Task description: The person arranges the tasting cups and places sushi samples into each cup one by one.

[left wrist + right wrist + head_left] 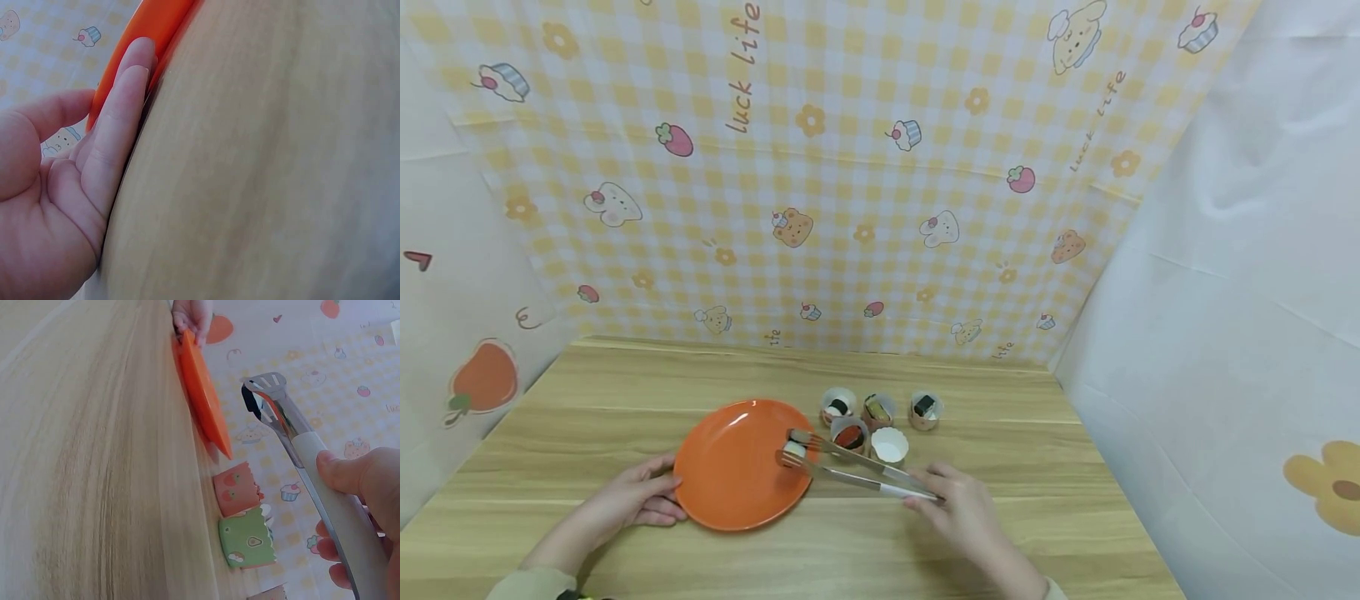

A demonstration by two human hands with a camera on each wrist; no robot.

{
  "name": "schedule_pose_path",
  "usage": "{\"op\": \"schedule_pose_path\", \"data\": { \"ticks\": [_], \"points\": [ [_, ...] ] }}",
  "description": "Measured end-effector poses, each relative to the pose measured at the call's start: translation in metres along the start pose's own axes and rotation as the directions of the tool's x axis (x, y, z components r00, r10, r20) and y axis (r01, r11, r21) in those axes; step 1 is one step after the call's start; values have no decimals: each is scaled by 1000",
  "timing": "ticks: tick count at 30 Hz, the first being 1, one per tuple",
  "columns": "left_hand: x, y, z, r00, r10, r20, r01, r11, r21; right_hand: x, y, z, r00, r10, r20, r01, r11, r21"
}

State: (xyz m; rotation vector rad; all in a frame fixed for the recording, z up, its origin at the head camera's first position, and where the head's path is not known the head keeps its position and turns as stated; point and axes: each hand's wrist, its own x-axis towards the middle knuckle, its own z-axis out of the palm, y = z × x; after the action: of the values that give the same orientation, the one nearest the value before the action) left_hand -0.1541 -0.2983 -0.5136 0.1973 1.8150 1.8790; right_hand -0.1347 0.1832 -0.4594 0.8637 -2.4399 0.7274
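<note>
My left hand (pixel 643 496) holds the left rim of a round orange plate (pixel 730 475). In the left wrist view its thumb lies on the plate's upper side, the fingers (pixel 112 137) beneath the rim. My right hand (pixel 962 512) grips a pair of metal tongs with pale handles (pixel 340 512). Between the tong heads is a small sushi piece (pixel 795 450), white with a dark band, above the plate's right part. The right wrist view shows the tongs raised over the plate, the sushi's dark side (pixel 250 400) partly hidden by the slotted head.
Several paper cups stand right of the plate. One white cup (pixel 890 446) shows only its bare inside; another holds a red-topped piece (pixel 850 437). A cup with a dark-wrapped piece (pixel 925 407) stands apart at the right. Behind the wooden table (pixel 1000 467) hangs a yellow checked cloth (pixel 850 183).
</note>
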Motion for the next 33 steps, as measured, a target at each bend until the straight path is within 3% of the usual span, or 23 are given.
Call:
{"op": "schedule_pose_path", "data": {
  "ticks": [11, 33],
  "points": [
    [0, 0, 0, 1000, -1, 4, 1, 1000, 2, -3, 7, -10, 1000, 2, -19, -2, 1000, -22],
    [-1, 0, 0, 1000, 5, 13, -5, 1000, -9, -19, 26, -33, 991, 124, -42, -125, 992, -17]
  ]
}}
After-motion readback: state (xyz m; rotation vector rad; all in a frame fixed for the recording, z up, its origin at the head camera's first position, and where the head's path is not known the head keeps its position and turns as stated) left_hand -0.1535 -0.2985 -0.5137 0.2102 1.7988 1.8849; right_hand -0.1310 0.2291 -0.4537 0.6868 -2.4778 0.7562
